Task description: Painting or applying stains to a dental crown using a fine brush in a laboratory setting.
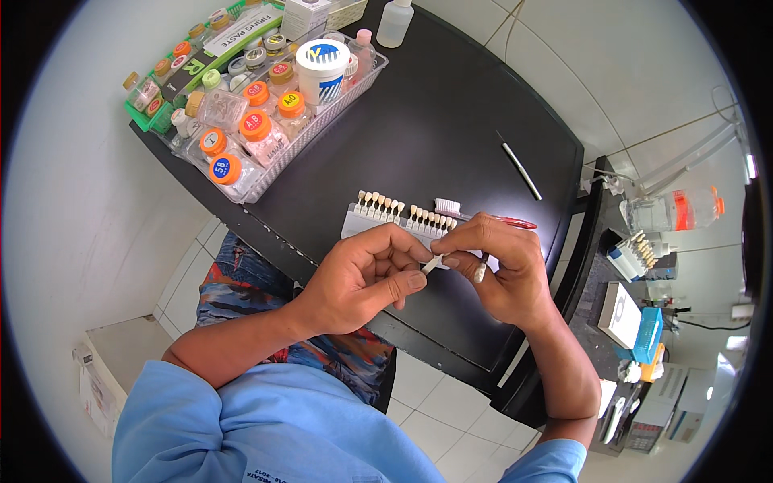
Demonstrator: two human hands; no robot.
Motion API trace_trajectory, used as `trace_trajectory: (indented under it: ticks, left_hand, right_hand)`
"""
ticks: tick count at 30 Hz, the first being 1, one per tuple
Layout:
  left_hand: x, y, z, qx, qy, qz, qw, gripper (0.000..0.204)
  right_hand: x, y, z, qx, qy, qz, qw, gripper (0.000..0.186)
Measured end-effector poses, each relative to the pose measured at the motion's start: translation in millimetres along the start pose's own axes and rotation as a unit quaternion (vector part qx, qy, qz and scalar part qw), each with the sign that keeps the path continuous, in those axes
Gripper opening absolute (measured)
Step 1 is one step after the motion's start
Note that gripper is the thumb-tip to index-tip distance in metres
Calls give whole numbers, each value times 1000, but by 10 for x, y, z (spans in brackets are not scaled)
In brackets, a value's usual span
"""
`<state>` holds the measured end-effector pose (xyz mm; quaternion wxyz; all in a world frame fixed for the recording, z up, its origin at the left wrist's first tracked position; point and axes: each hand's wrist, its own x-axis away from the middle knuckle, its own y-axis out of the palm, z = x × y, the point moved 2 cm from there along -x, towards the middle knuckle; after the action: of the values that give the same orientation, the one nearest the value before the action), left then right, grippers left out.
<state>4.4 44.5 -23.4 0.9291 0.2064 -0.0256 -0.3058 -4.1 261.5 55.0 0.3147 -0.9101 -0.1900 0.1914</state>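
In front of my body, above the table, my two hands meet at a small whitish tab resembling a tooth shade tab. My left hand has its fingers curled and pinches the tab between thumb and fingertips. From the other side, my right hand touches the tab with bent thumb and forefinger. A second piece with a rounded white end and dark stem sticks out between the right hand's fingers. Just beyond the hands lies a shade guide with a row of tooth-coloured tabs, partly covered by them.
A toothbrush with a red handle end lies behind the guide. Farther right is a thin pointed tool. A clear plastic tray of orange-capped jars fills the far left. A bottle stands at the back; a cluttered counter adjoins the right side.
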Motion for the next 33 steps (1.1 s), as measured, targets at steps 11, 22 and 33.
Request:
trace_trajectory:
  ticks: [11,22,33]
  left_hand:
    - [23,44,-28,-42,35,17,998,31]
    - [27,54,-42,-5,45,58,997,15]
    - [27,36,-51,-31,20,53,998,18]
  right_hand:
    - [-2,-24,50,3,27,40,999,39]
    - [11,-38,34,16,62,-12,998,23]
    - [16,-10,-12,-40,126,-22,991,10]
